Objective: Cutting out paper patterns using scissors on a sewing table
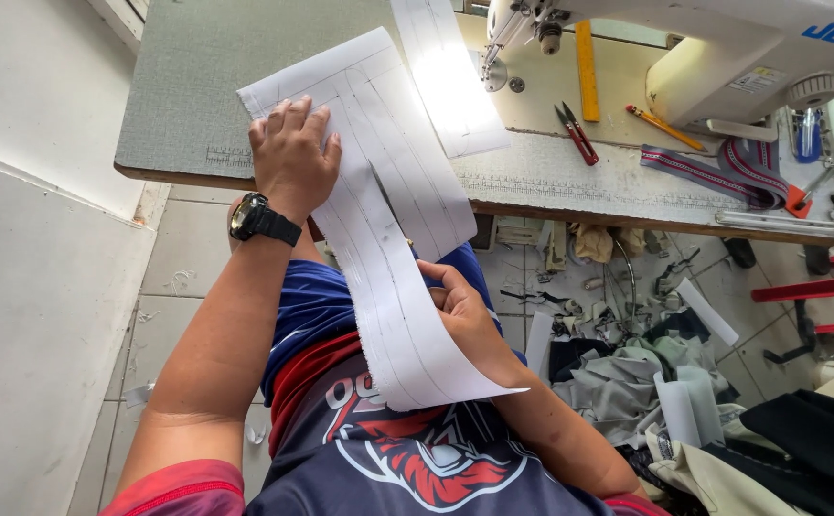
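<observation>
Left hand (291, 158) lies flat, palm down, fingers together and pressing the top of the white marked strip (379, 239) onto the sewing table (197, 86), right at the table's front edge. Black wristwatch (260, 220) on that wrist.

Right hand (463, 311) is below the table edge, over the lap, fingers curled and clamped on the strip's right edge with the thumb on top. The strip runs from the tabletop, over the front edge, down to the lap; its lower end hangs free past the right hand. A second white piece (446, 76) lies on the table just right of the strip, running toward the sewing machine (723, 48).

Judgement on doing it well: keep the left palm flat so the top end can't creep, hold light tension with the right hand so the drawn lines stay straight, and avoid creasing where the strip bends over the table edge.

Room: left of the strip the tabletop is bare mat up to the wall. To the right it's tighter: red-handled snips (577, 134), yellow ruler (586, 57), pencil (663, 127) and striped webbing (723, 172) sit near the machine. Below the table edge, right of the lap, a heap of fabric scraps (627, 373) covers the floor.
</observation>
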